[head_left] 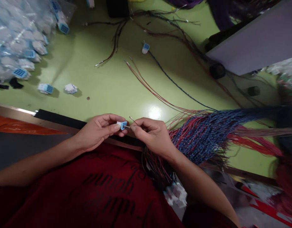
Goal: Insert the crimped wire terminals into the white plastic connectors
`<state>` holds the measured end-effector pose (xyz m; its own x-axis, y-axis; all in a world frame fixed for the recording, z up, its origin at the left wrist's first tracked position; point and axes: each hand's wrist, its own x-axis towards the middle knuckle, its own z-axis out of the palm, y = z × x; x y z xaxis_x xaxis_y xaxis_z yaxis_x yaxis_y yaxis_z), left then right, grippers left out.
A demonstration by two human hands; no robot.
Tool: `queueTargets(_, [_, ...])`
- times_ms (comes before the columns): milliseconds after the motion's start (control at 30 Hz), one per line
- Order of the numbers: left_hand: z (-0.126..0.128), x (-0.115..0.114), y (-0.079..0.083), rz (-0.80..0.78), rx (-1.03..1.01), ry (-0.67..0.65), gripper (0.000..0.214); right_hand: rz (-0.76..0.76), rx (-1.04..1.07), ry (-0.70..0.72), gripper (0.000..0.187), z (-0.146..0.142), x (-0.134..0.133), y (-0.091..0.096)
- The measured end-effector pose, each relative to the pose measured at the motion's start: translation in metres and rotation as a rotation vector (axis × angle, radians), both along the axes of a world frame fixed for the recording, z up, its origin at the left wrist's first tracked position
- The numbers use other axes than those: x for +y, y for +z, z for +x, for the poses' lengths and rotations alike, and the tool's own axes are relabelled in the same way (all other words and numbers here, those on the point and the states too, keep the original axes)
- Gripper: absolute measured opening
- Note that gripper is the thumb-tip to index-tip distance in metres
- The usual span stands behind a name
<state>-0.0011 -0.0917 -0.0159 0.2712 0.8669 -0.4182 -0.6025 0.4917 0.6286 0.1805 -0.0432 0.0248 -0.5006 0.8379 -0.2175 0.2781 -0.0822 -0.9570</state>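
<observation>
My left hand (102, 131) pinches a small white and blue connector housing (123, 125), its blue face with holes turned toward my right hand. Between the thumb and fingers of my right hand (152, 134) are thin wires with metal terminals (127, 127). One terminal tip meets the blue face; whether it sits inside a hole I cannot tell. Another wire end (132, 119) sticks up above my right fingers. Both hands are close together at the table's front edge. A large bundle of blue and red twisted wires (200, 136) lies just right of my right hand.
On the green table (100, 91), a connector with a dark blue wire (145, 47) lies farther back. Two loose connectors (46, 88) (71, 88) lie at left, near a plastic bag of connectors (20, 41). Brown wires (115, 38) run across the back. A grey panel (252, 41) stands at right.
</observation>
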Motion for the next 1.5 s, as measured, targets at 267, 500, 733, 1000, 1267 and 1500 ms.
queueTargets(267, [0.005,0.001,0.003,0.008,0.066,0.037,0.013,0.023,-0.029,0.000,0.017,0.001,-0.001,-0.002])
queueTargets(500, [0.007,0.001,0.003,0.033,0.116,0.034,0.013,0.039,-0.098,-0.010,0.015,0.002,-0.003,-0.003])
queueTargets(733, [0.008,0.000,0.001,0.049,0.158,0.032,0.013,0.018,-0.046,0.006,0.015,0.002,-0.002,-0.002])
queueTargets(1000, [0.008,-0.003,0.000,0.051,0.214,0.038,0.014,-0.008,-0.033,0.015,0.016,0.002,-0.001,-0.004])
queueTargets(1267, [0.008,-0.002,-0.003,0.089,0.275,-0.004,0.015,0.055,-0.129,0.048,0.017,-0.002,-0.003,-0.007])
queueTargets(1500, [0.008,-0.003,-0.001,0.086,0.252,-0.005,0.014,-0.017,-0.049,0.047,0.013,0.000,-0.004,-0.011])
